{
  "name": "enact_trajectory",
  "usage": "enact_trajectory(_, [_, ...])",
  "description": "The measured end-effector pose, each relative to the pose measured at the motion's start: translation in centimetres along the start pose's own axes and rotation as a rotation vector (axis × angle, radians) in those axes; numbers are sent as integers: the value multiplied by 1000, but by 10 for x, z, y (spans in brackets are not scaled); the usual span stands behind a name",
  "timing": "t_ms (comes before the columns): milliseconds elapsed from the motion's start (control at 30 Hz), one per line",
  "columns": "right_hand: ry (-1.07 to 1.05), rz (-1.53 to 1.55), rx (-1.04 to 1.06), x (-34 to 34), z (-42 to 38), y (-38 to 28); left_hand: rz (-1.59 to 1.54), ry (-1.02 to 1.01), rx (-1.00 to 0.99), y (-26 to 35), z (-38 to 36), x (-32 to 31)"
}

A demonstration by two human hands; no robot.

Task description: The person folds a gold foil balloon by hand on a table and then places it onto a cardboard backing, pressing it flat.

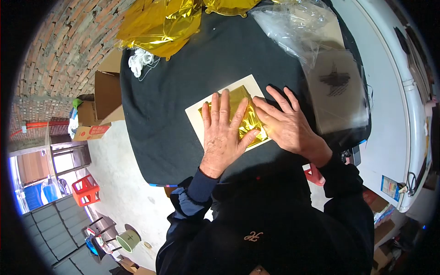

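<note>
A folded piece of shiny gold foil [250, 120], which looks like a flat foil balloon, lies on a cream-white card [194, 117] in the middle of the dark cloth. My left hand [222, 135] rests flat on the foil with its fingers spread, covering much of its left part. At the right edge of the foil and card is my right hand [289, 126], fingers apart and palm down. Its thumb side is by the foil, and neither hand grips anything visible.
Loose gold foil pieces [167, 27] lie at the table's far left, beside a white string bundle [140, 62]. Clear plastic bags [293, 32] and a stack of printed clear bags [337, 91] are on the right. A cardboard box [107, 89] stands left of the dark-covered table [160, 123].
</note>
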State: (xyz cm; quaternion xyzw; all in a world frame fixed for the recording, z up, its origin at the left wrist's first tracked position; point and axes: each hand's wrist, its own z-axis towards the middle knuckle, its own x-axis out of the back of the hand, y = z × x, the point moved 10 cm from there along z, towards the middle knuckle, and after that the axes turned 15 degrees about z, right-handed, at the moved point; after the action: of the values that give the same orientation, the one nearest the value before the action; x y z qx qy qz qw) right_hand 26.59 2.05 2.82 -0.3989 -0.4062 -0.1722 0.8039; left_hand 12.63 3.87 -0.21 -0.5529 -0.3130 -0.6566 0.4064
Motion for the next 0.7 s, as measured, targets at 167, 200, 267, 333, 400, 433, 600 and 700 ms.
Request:
enact_trajectory(167, [-40, 62, 34, 0, -1, -4, 1, 11, -5, 0, 0, -1])
enact_trajectory(200, [-59, 71, 41, 0, -1, -5, 3, 10, -3, 0, 0, -1])
enact_trajectory(267, [-96, 88, 57, 1, -3, -7, 7, 12, 2, 0, 0, 0])
enact_trajectory(333, [-142, 76, 43, 1, -6, -10, -7, 18, 9, 0, 0, 0])
enact_trajectory(400, [-191, 70, 28, 4, -10, -14, -18, 28, 14, 0, 0, 1])
enact_trajectory(433, [-217, 71, 20, 7, -11, -16, -21, 33, 15, 0, 0, 1])
enact_trajectory(600, [60, 380, -38, 22, 20, -29, -25, 50, 6, 0, 1, 5])
enact_trajectory(700, [234, 626, -95, -5, 47, -42, -21, 39, -9, 0, 0, -3])
